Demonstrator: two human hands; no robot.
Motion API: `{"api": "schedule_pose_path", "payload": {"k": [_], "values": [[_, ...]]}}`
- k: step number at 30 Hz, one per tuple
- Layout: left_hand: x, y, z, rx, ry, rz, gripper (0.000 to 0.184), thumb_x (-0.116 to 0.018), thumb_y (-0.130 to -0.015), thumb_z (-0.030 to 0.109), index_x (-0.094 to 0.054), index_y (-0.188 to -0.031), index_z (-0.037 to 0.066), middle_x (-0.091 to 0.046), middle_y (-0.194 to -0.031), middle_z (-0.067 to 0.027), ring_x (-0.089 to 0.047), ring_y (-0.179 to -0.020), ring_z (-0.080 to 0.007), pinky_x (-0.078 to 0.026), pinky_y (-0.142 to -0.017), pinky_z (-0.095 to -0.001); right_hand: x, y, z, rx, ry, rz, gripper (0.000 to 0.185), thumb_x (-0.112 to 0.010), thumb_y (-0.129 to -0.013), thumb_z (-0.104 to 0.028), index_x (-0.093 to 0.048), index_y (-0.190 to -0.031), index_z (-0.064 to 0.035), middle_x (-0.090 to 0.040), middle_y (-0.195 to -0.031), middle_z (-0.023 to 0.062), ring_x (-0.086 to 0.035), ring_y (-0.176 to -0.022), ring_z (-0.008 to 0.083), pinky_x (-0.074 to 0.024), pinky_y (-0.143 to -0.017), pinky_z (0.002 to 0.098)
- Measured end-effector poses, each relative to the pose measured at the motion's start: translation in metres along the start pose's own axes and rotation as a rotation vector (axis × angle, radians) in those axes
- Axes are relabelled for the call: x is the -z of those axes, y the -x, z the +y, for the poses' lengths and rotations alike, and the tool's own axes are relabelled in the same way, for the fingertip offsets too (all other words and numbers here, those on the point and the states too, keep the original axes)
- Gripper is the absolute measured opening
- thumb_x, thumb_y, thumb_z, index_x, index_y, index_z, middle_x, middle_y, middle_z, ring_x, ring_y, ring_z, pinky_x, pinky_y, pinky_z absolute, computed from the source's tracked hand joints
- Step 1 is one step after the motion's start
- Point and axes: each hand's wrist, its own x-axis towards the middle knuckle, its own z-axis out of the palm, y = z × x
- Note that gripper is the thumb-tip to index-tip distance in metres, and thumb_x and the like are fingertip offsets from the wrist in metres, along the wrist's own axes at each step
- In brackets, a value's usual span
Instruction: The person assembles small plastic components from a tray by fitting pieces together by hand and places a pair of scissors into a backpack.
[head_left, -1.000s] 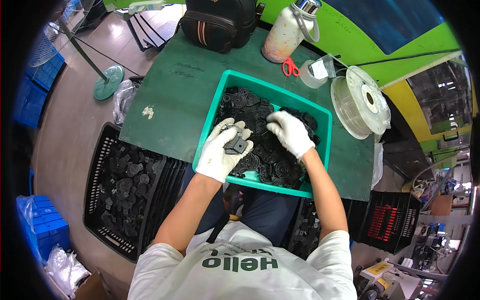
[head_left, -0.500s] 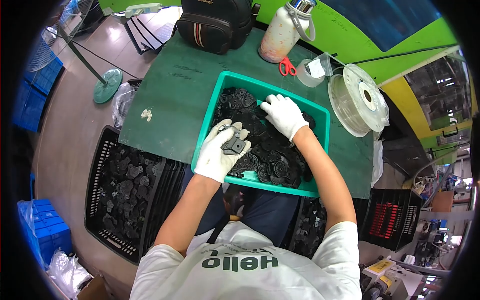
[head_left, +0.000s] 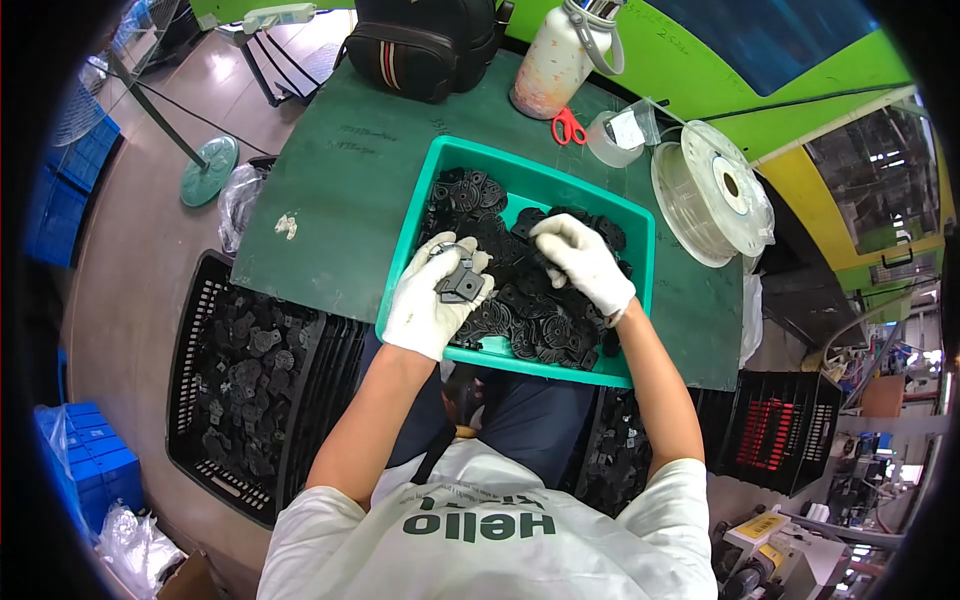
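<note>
My left hand [head_left: 425, 305], in a white glove, is closed around a black plastic part [head_left: 461, 286] with a small hole in its flat face. It is over the left side of a green tray [head_left: 400, 250]. Many loose black plastic parts [head_left: 545, 325] are heaped in this tray. My right hand [head_left: 588, 265], gloved as well, is over the right half of the heap with its fingers curled. Whatever lies between those fingers blends into the dark parts below, so I cannot make it out.
A backpack [head_left: 425, 50], a bottle [head_left: 553, 65], red scissors [head_left: 569, 127], a tape roll [head_left: 615, 140] and a large clear spool [head_left: 690, 190] stand on the green table [head_left: 320, 190]. A black crate [head_left: 240, 400] of parts is at my left, another crate [head_left: 780, 430] at right.
My right hand has moved down and slightly right, toward me, its fingers more curled. The left hand keeps its black plastic part nearly in place. The view has shifted slightly.
</note>
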Motion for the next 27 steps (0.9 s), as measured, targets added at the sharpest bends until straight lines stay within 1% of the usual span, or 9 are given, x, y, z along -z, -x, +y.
{"api": "schedule_pose_path", "payload": {"k": [2, 3, 5, 13, 14, 17, 20, 23, 27], "values": [[0.0, 0.0, 0.0, -0.003, -0.002, -0.002, 0.029, -0.052, -0.087, 0.006, -0.049, -0.116, 0.01, -0.056, -0.114, -0.0121, -0.057, -0.101, -0.0271, -0.047, -0.085, -0.0443, -0.013, -0.009, 0.007, 0.212, 0.206, -0.021, 0.032, -0.066, -0.08, -0.025, -0.058, -0.101, -0.0024, -0.054, -0.08, 0.0047, -0.056, -0.07, 0.0155, -0.0476, -0.063, 0.0289], [0.0, 0.0, 0.0, 0.0, -0.001, -0.004, 0.028, -0.052, -0.088, 0.006, -0.049, -0.116, 0.01, -0.056, -0.114, -0.012, -0.057, -0.101, -0.027, -0.047, -0.085, -0.0442, -0.011, -0.011, 0.006, 0.356, 0.679, -0.027, 0.035, -0.069, -0.076, -0.025, -0.058, -0.104, -0.0052, -0.054, -0.087, 0.0108, -0.059, -0.079, 0.0265, -0.0482, -0.072, 0.0366], [0.001, 0.0, 0.0, -0.006, -0.001, -0.003, 0.028, -0.052, -0.088, 0.006, -0.049, -0.115, 0.01, -0.056, -0.114, -0.012, -0.057, -0.101, -0.027, -0.047, -0.084, -0.044, -0.027, -0.005, 0.003, 0.29, 1.013, -0.017, 0.034, -0.068, -0.076, -0.024, -0.058, -0.105, -0.0099, -0.052, -0.096, 0.0161, -0.058, -0.088, 0.0337, -0.0477, -0.075, 0.0422], [0.002, -0.003, -0.001, -0.007, 0.02, 0.007, 0.025, -0.052, -0.088, 0.006, -0.051, -0.113, 0.01, -0.057, -0.112, -0.0126, -0.057, -0.101, -0.0273, -0.047, -0.083, -0.043, -0.024, -0.003, 0.012, 0.449, 0.803, 0.024, 0.021, -0.062, -0.077, -0.018, -0.056, -0.094, -0.0065, -0.057, -0.092, 0.0146, -0.059, -0.079, 0.0324, -0.0484, -0.071, 0.0393], [0.002, -0.002, -0.001, -0.007, 0.017, 0.005, 0.025, -0.052, -0.088, 0.006, -0.051, -0.113, 0.01, -0.057, -0.112, -0.0126, -0.057, -0.101, -0.0273, -0.047, -0.083, -0.043, -0.018, -0.001, 0.009, 0.538, 0.658, 0.072, 0.021, -0.061, -0.079, -0.018, -0.057, -0.094, -0.0033, -0.059, -0.086, 0.0129, -0.06, -0.076, 0.0249, -0.0482, -0.07, 0.0334], [-0.001, 0.001, -0.001, -0.008, 0.015, -0.017, 0.025, -0.054, -0.087, 0.006, -0.052, -0.112, 0.01, -0.058, -0.111, -0.0131, -0.057, -0.101, -0.0278, -0.048, -0.082, -0.0427, 0.004, 0.056, -0.008, 0.059, -0.076, 0.235, 0.022, -0.06, -0.083, -0.019, -0.058, -0.094, -0.0006, -0.057, -0.081, 0.003, -0.049, -0.06, 0.0085, -0.0393, -0.052, 0.0228], [-0.002, 0.002, 0.001, -0.005, 0.0, 0.003, 0.023, -0.056, -0.085, 0.006, -0.054, -0.107, 0.009, -0.057, -0.113, -0.014, -0.058, -0.1, -0.0281, -0.05, -0.079, -0.0413, 0.031, 0.136, 0.016, 0.199, -0.106, 0.334, 0.036, -0.065, -0.078, -0.039, -0.05, -0.079, -0.006, -0.056, -0.074, 0.0052, -0.047, -0.061, 0.0097, -0.0381, -0.053, 0.0237], [-0.005, 0.003, 0.002, -0.002, 0.004, 0.024, 0.023, -0.056, -0.085, 0.005, -0.055, -0.107, 0.009, -0.058, -0.113, -0.0146, -0.059, -0.099, -0.0284, -0.05, -0.078, -0.0402, 0.046, 0.227, 0.081, 0.028, -0.272, 0.171, 0.036, -0.068, -0.076, -0.035, -0.054, -0.084, -0.0031, -0.063, -0.08, 0.0136, -0.055, -0.069, 0.0161, -0.0462, -0.067, 0.029], [0.004, -0.003, -0.001, -0.013, 0.041, -0.024, 0.023, -0.056, -0.085, 0.006, -0.055, -0.108, 0.007, -0.06, -0.109, -0.0149, -0.062, -0.09, -0.0281, -0.053, -0.071, -0.0381, 0.025, 0.3, 0.199, -0.55, -0.304, 0.501, 0.021, -0.064, -0.082, -0.026, -0.057, -0.088, -0.0078, -0.053, -0.07, -0.0039, -0.048, -0.057, 0.0049, -0.04, -0.043, 0.0196]]}}
